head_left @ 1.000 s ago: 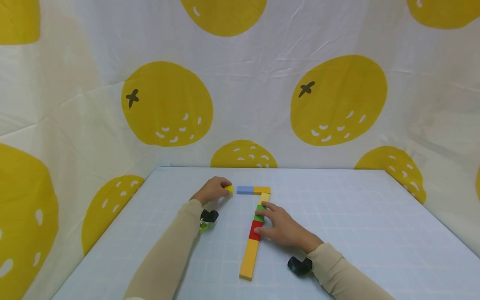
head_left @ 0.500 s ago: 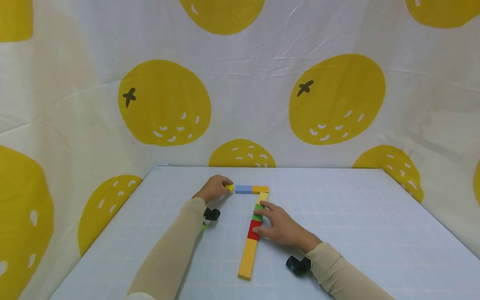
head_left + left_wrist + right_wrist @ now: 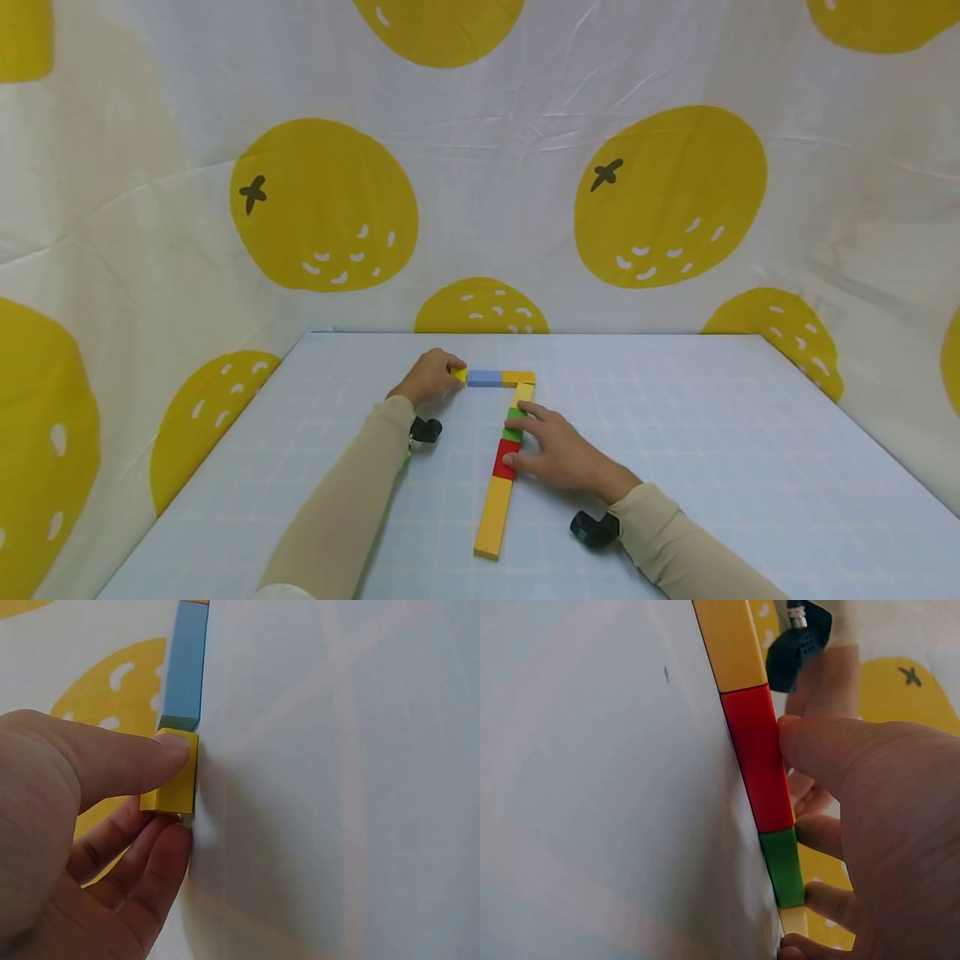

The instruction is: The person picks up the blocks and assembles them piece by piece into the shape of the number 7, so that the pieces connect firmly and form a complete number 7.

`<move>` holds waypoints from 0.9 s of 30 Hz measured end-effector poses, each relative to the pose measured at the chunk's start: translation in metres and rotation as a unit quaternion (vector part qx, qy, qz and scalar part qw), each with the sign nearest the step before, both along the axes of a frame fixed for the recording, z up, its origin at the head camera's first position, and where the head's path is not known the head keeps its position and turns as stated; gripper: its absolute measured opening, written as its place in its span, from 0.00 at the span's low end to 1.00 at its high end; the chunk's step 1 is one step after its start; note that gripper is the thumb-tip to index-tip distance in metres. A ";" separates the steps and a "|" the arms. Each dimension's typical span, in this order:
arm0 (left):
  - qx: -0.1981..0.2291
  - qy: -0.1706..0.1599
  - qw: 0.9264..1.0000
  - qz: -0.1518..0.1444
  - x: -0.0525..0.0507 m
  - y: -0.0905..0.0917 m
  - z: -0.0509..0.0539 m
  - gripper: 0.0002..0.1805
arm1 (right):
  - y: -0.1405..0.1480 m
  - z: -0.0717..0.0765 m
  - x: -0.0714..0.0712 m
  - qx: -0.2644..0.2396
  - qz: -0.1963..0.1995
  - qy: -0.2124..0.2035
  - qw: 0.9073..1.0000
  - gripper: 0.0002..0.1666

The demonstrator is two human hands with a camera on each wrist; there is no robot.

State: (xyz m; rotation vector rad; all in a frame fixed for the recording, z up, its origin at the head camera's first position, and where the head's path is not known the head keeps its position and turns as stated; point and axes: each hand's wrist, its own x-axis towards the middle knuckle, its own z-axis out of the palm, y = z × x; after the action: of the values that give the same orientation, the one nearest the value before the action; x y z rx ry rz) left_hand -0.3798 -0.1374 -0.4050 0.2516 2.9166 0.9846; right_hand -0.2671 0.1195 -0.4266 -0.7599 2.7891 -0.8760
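Observation:
My left hand [image 3: 427, 375] pinches a small yellow block [image 3: 178, 787], thumb on its top face. That block sits at the left end of a blue block [image 3: 484, 379]; any sliver of space between them is too small to tell. An orange block [image 3: 517, 377] continues the row to the right. From there a second line runs toward me: a pale yellow block [image 3: 524, 393], a green block [image 3: 781, 866], a red block [image 3: 756, 757] and a long orange block [image 3: 491, 518]. My right hand [image 3: 562, 450] rests its loosely spread fingertips on this line, the thumb at the red block.
The blocks lie flat on a pale checked tabletop [image 3: 675, 450]. Behind and beside it hangs a white cloth [image 3: 495, 192] printed with large yellow fruit. Dark wrist cameras, like the one by the right sleeve [image 3: 596, 529], sit close to the table.
My left hand has slid the yellow block rightward, narrowing the gap to the blue block until they look joined. The right hand stays in place on the line. The head view has shifted slightly.

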 end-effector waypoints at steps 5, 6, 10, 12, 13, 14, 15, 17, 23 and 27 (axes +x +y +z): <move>-0.003 -0.002 1.000 -0.001 0.001 0.001 0.001 0.19 | 0.000 0.000 0.000 0.002 -0.002 -0.002 1.000 0.36; -0.004 -0.002 1.000 -0.002 0.001 0.001 0.001 0.19 | 0.000 0.000 0.000 0.001 -0.003 -0.002 1.000 0.36; -0.009 0.001 1.000 -0.006 -0.001 0.001 0.000 0.19 | -0.001 0.000 0.000 0.005 -0.005 -0.001 1.000 0.36; -0.010 -0.001 1.000 -0.006 -0.001 0.001 -0.001 0.19 | -0.001 0.001 0.000 0.007 -0.006 -0.001 1.000 0.36; -0.011 -0.001 1.000 -0.006 -0.002 0.001 -0.001 0.19 | -0.001 0.000 0.000 0.008 -0.006 -0.001 1.000 0.36; -0.012 -0.002 1.000 -0.006 -0.002 0.000 -0.001 0.19 | -0.001 0.000 0.000 0.008 -0.007 -0.002 1.000 0.36; -0.012 -0.003 1.000 -0.006 -0.002 0.000 -0.001 0.19 | -0.001 0.000 0.000 0.008 -0.008 -0.003 1.000 0.36; -0.014 -0.004 1.000 -0.005 -0.003 0.001 -0.001 0.18 | -0.001 0.000 -0.001 0.009 -0.010 -0.003 1.000 0.36; -0.027 -0.010 1.000 0.004 -0.002 0.002 -0.001 0.18 | -0.001 -0.002 -0.002 0.009 -0.009 -0.008 1.000 0.37; -0.022 -0.015 1.000 0.008 -0.003 0.004 -0.001 0.17 | 0.000 -0.002 -0.002 0.009 -0.012 -0.007 1.000 0.37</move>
State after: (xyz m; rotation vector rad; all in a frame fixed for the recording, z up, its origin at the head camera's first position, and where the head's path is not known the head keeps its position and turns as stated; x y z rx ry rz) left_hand -0.3824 -0.1338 -0.4063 0.2110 2.9137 0.9156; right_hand -0.2691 0.1191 -0.4285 -0.7165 2.7951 -0.8551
